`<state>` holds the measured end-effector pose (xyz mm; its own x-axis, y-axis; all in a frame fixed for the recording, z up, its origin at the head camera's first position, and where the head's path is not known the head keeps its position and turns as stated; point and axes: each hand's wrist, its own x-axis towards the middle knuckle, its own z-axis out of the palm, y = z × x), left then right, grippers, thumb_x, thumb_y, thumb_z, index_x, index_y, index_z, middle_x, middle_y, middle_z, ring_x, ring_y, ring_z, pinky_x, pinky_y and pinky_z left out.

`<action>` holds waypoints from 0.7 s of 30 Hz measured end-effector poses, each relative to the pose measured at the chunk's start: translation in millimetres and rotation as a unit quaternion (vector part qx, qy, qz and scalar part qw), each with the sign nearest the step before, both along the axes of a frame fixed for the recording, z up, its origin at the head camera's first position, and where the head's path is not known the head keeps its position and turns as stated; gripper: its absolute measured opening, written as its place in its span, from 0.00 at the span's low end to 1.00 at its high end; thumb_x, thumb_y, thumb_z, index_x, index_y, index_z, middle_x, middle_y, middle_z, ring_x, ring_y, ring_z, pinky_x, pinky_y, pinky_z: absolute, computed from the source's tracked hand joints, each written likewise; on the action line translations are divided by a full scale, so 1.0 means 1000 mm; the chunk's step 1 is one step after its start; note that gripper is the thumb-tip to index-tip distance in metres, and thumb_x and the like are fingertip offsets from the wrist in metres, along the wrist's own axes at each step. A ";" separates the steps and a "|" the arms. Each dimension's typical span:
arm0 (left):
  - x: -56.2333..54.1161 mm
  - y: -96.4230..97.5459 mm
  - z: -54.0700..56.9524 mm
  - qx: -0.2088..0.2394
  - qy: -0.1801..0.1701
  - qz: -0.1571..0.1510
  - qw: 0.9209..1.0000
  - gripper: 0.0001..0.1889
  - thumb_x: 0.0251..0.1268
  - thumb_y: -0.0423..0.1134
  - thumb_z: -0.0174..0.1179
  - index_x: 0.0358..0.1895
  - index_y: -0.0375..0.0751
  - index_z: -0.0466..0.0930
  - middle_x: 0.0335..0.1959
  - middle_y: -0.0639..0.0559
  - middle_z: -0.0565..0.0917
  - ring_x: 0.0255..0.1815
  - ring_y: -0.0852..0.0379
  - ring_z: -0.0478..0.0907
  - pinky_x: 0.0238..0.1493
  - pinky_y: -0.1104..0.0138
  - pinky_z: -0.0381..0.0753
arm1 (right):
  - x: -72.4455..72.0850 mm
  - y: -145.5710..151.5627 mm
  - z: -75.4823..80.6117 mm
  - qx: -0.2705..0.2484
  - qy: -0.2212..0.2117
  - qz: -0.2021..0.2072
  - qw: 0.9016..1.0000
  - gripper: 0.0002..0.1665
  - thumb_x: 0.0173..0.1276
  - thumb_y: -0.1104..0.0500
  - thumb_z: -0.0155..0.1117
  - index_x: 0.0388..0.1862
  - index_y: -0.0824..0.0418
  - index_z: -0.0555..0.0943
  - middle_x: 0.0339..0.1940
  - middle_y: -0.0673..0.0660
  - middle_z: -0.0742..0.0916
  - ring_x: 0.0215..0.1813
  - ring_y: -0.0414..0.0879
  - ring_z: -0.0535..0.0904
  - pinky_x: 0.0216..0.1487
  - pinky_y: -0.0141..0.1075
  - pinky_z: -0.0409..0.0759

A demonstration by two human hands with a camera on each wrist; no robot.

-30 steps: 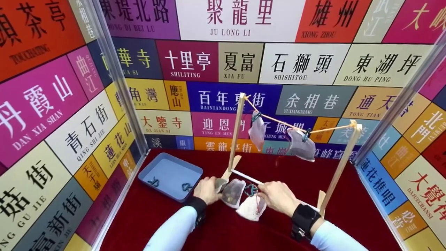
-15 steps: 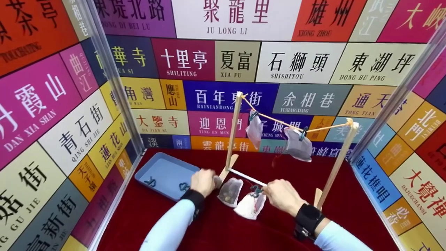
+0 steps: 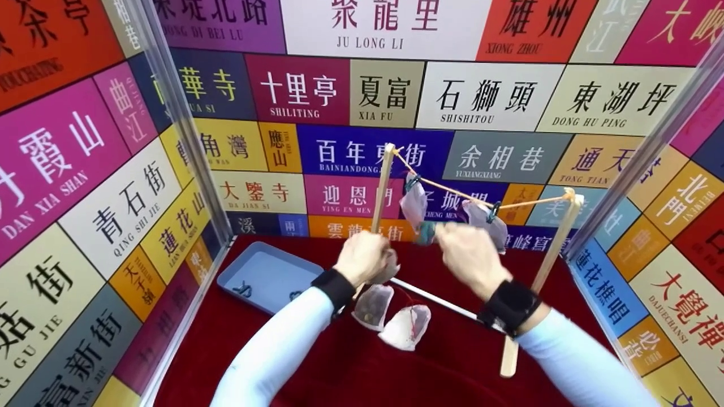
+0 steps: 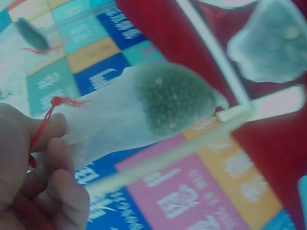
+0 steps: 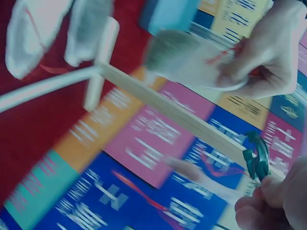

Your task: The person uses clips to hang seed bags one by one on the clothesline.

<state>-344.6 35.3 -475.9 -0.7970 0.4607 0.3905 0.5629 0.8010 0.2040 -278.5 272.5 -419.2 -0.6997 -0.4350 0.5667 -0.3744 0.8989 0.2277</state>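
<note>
My left grip (image 3: 365, 257), fingers curled, pinches a mesh sachet (image 4: 175, 99) by its top, beside the wooden frame (image 3: 381, 195). My right grip (image 3: 472, 257), back upward, pinches a green clip (image 5: 261, 162) near the frame.

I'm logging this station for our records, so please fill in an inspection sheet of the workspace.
Surface: red cloth.
Job's things: two hanging bags on the cord between wooden posts; two lying bags on the cloth; tray with green clips.
Clutter: nothing seen.
Hands: left hand holds another bag; right hand pinches a clip.
Cables: nothing seen.
Surroundings: coloured wall panels bearing writing.
</note>
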 end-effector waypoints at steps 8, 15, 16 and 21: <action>0.001 0.039 0.042 -0.018 0.031 -0.021 0.999 0.07 0.77 0.49 0.72 0.42 0.54 0.97 0.38 0.52 0.98 0.37 0.47 0.95 0.38 0.54 0.95 | -0.019 -0.008 0.051 -0.083 0.026 -0.063 0.994 0.09 0.74 0.71 0.59 0.36 0.71 0.85 0.29 0.69 0.90 0.26 0.69 0.87 0.24 0.61 0.86; -0.006 0.061 0.075 -0.001 0.015 -0.027 1.000 0.07 0.77 0.44 0.71 0.43 0.51 0.97 0.41 0.51 0.98 0.42 0.48 0.96 0.47 0.56 0.96 | -0.044 -0.002 0.073 -0.114 -0.048 -0.147 0.981 0.15 0.76 0.68 0.56 0.36 0.73 0.89 0.35 0.76 0.92 0.35 0.76 0.90 0.34 0.69 0.88; -0.008 0.063 0.077 0.004 0.014 -0.026 1.000 0.07 0.77 0.44 0.71 0.43 0.51 0.97 0.41 0.51 0.98 0.42 0.48 0.96 0.47 0.56 0.96 | -0.047 0.001 0.075 -0.115 -0.059 -0.151 0.980 0.15 0.76 0.68 0.57 0.36 0.72 0.89 0.36 0.77 0.92 0.37 0.77 0.90 0.35 0.69 0.88; -0.016 0.069 0.079 0.040 -0.004 -0.014 0.999 0.08 0.79 0.46 0.71 0.43 0.51 0.98 0.44 0.50 0.98 0.48 0.45 0.96 0.54 0.54 0.94 | -0.048 0.013 0.083 -0.114 -0.116 -0.148 0.976 0.12 0.73 0.68 0.61 0.35 0.70 0.90 0.40 0.77 0.92 0.42 0.78 0.90 0.40 0.71 0.89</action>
<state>-361.0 104.0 -397.0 -0.7873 0.4507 0.4206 0.5834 0.7653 0.2719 -326.3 285.3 -336.3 -0.8967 -0.0770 0.4360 -0.1096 0.9927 -0.0501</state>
